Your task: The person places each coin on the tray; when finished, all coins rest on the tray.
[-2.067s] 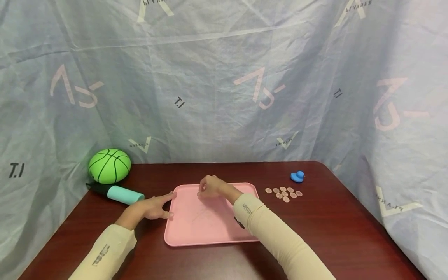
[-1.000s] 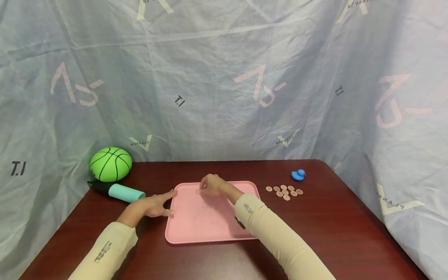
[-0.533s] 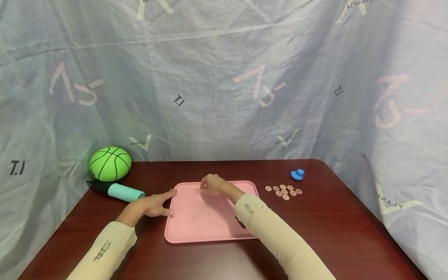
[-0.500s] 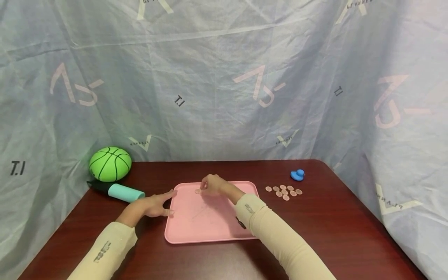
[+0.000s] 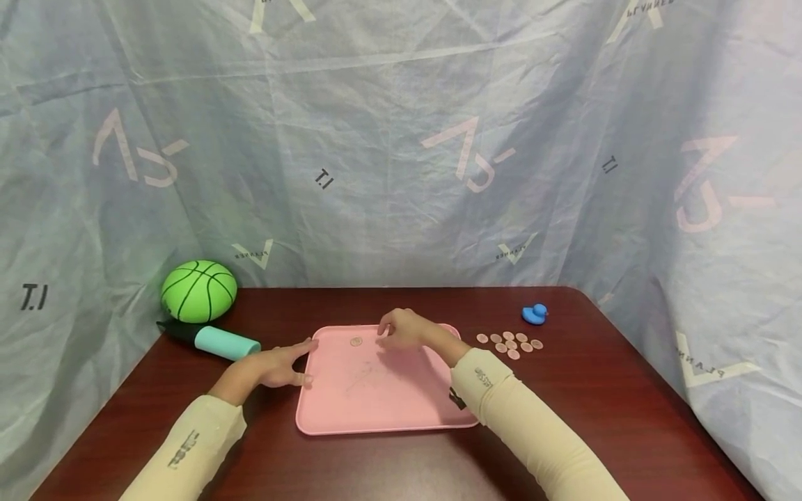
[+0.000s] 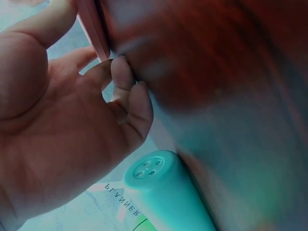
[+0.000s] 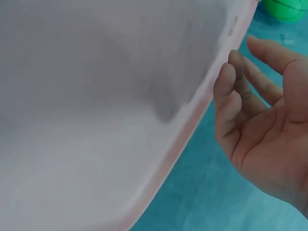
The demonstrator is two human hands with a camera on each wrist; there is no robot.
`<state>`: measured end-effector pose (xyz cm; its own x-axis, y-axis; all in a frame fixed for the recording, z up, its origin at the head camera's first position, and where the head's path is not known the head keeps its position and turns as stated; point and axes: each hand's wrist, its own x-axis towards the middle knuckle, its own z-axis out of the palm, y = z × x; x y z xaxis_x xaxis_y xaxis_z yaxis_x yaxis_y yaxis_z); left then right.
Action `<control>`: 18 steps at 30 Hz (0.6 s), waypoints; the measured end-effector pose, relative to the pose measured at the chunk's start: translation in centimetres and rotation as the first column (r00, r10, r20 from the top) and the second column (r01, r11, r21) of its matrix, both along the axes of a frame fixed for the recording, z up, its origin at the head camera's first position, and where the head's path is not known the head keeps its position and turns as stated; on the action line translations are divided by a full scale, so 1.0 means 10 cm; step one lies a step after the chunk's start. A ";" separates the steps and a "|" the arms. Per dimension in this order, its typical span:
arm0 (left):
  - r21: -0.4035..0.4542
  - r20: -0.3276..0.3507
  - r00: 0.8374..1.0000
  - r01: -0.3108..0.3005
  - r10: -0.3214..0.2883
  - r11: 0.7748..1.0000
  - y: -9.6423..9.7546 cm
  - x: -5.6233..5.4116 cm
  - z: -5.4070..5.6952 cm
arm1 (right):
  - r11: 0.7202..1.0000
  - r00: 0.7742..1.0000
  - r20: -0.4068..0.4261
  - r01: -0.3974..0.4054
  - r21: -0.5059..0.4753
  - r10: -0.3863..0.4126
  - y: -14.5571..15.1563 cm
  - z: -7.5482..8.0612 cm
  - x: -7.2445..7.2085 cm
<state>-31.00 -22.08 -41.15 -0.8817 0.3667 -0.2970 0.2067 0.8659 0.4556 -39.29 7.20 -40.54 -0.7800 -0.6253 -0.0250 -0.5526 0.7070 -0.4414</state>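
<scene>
A pink tray (image 5: 382, 410) lies on the table. One coin (image 5: 356, 342) rests flat inside the tray near its far left corner; it shows as a thin sliver in the right wrist view (image 7: 233, 25). My right hand (image 5: 404, 330) hovers over the tray just right of that coin, thumb and fingers apart, loosely bent and holding nothing. At the tray's left edge, my left hand (image 5: 276, 367) touches the rim with its spread thumb and forefinger. The left wrist view shows the other fingers of the left hand (image 6: 82, 106) loosely bent beside the rim.
Several coins (image 5: 511, 345) lie in a cluster right of the tray, with a blue toy duck (image 5: 535, 314) behind them. At left are a green ball (image 5: 199, 291) and a turquoise cylinder with a black end (image 5: 227, 344). A grey cloth (image 5: 376, 174) hangs behind the table.
My right hand first pinched the coin, set it down in the tray, let go and has drawn back to the right. The left hand stays at the tray's edge.
</scene>
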 end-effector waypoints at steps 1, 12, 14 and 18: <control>-0.003 0.001 1.000 -0.001 0.001 1.000 0.00 0.00 0.01 | 1.000 1.000 0.001 -0.002 -0.014 0.002 0.05 0.02 0.01; 0.003 -0.002 1.000 0.012 -0.012 1.000 0.02 0.02 0.05 | 0.998 0.999 -0.048 -0.015 -0.065 0.012 0.53 0.16 0.14; 0.000 0.000 1.000 0.010 -0.010 1.000 0.02 0.02 0.05 | 0.996 0.998 -0.063 -0.017 -0.083 0.012 0.62 0.16 0.15; -0.001 0.003 1.000 0.007 -0.007 1.000 0.02 0.02 0.04 | 0.993 0.995 -0.097 -0.028 -0.117 0.017 0.85 0.16 0.18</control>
<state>-30.79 -21.89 -40.78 -0.8780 0.3731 -0.2998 0.2118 0.8646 0.4556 -37.54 15.65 -38.97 -0.7611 -0.6367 0.1238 -0.6113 0.6403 -0.4651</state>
